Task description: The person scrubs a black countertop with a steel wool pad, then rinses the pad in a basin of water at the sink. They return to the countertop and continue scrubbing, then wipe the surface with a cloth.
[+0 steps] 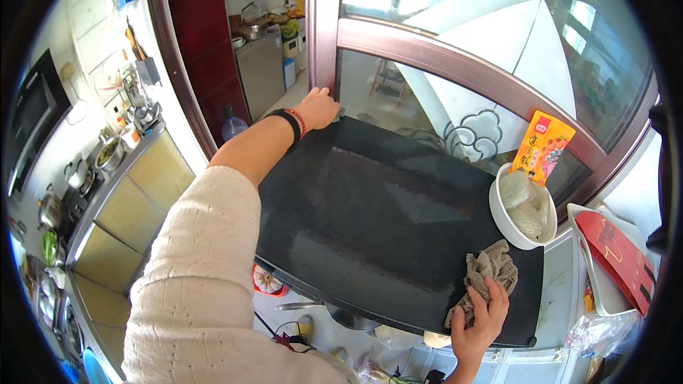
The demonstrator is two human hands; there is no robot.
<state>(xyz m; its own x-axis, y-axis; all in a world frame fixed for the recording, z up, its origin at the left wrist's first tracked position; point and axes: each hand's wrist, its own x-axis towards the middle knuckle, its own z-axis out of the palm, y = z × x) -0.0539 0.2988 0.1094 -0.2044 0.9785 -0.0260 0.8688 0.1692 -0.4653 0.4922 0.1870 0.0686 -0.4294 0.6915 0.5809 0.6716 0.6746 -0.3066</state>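
A black tabletop (363,199) with a glossy, partly streaked surface lies in front of me. Stretched out to its far left corner, my left hand (318,109) has its fingers curled; a small greyish bit shows beside them, too little to identify. A red bracelet and a black band circle that wrist. At the near right, my right hand (484,318) presses its fingers into a crumpled grey-brown cloth (491,270) on the table. Just beyond the cloth, a white bowl (504,220) holds clear plastic bags and an upright orange-yellow packet (543,148).
A glass sliding door (398,43) with a brown frame borders the table's far side. Right of the table, a white container holds a red bag (615,252). A pan (352,318) sits below the near edge. Along the left runs a kitchen counter (107,199) with pots.
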